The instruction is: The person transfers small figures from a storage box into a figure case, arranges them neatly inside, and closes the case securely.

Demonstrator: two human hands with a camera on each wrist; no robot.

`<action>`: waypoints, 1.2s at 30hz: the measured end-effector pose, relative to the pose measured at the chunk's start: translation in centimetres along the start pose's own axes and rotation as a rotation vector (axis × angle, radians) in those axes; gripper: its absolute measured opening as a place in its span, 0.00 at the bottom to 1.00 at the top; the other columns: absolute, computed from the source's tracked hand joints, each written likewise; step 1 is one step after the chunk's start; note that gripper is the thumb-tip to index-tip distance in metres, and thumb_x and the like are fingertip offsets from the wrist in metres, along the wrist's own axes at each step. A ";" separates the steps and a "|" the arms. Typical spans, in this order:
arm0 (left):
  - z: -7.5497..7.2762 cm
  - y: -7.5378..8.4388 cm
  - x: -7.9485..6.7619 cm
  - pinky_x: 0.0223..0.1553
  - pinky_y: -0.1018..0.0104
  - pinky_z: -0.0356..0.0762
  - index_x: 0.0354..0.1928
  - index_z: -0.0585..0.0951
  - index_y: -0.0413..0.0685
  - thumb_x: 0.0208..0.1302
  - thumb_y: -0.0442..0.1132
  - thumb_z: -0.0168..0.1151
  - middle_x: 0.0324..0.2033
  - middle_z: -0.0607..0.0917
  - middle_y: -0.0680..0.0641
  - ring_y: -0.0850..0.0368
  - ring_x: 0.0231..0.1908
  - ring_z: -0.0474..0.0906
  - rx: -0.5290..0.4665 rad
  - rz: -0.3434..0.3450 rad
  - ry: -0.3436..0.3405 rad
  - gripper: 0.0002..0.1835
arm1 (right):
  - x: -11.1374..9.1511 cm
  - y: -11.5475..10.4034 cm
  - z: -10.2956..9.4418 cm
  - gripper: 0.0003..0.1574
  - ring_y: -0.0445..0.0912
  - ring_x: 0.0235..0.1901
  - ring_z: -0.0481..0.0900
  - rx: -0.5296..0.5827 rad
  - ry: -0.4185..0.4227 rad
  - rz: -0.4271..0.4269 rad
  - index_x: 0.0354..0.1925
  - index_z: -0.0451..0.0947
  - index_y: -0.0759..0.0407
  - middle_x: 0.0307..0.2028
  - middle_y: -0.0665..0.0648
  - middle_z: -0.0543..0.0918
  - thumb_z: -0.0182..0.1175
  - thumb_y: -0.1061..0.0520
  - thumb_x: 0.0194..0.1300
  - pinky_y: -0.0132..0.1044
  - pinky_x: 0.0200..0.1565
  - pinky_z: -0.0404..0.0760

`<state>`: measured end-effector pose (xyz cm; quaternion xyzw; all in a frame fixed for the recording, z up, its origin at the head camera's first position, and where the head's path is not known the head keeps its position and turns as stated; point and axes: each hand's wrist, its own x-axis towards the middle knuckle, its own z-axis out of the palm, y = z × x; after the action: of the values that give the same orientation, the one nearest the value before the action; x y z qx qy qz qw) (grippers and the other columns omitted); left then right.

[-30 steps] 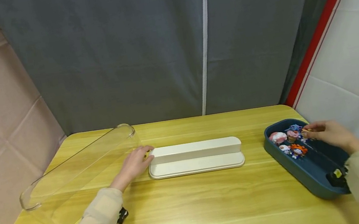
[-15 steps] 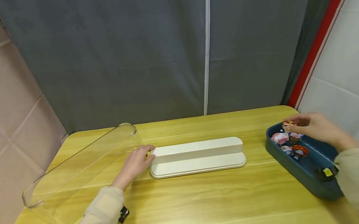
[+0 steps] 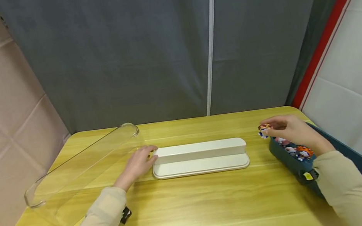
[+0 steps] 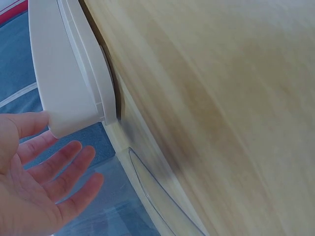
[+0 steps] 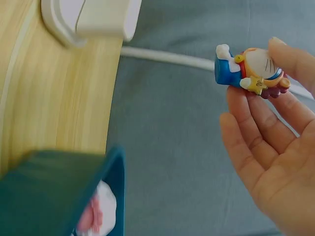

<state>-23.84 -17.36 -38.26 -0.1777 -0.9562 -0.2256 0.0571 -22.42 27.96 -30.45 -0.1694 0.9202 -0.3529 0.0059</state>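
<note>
My left hand lies at the left end of a white two-step display stand. In the left wrist view its thumb and index fingertip touch the corner of the stand, the other fingers loosely spread. My right hand pinches a small toy figurine between thumb and fingers, just past the left side of a dark blue bin. Seen from the right wrist, the figurine has a blue base, whiskers and a yellow star, and lies sideways. Several more figurines sit in the bin, partly hidden by the right arm.
A clear plastic cover lies slanted on the left of the wooden table. A grey curtain hangs behind the table, with pale padded panels at both sides. The bin stands near the right edge.
My right hand has lifted the figurine out of the bin and carried it left past the bin's rim. The left hand has stayed at the stand's end.
</note>
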 end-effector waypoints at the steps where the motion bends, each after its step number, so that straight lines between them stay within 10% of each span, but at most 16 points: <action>1: 0.0 0.0 0.0 0.37 0.54 0.73 0.51 0.74 0.44 0.62 0.42 0.54 0.46 0.77 0.43 0.49 0.40 0.75 0.000 -0.002 0.001 0.17 | 0.2 -0.2 0.3 0.29 0.51 0.36 0.76 -0.006 -0.005 -0.003 0.53 0.71 0.58 0.44 0.60 0.76 0.56 0.43 0.58 0.40 0.30 0.78; 36: 0.3 0.4 0.2 0.37 0.55 0.73 0.51 0.74 0.44 0.62 0.41 0.54 0.45 0.77 0.44 0.49 0.41 0.75 0.009 0.001 -0.011 0.16 | 6.0 -5.6 10.8 0.18 0.46 0.38 0.76 0.237 -0.178 -0.298 0.43 0.75 0.65 0.36 0.54 0.79 0.62 0.58 0.55 0.41 0.40 0.76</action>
<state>-23.89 -16.81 -38.28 -0.1790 -0.9574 -0.2202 0.0525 -24.97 15.18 -34.24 -0.3324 0.8329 -0.4391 0.0548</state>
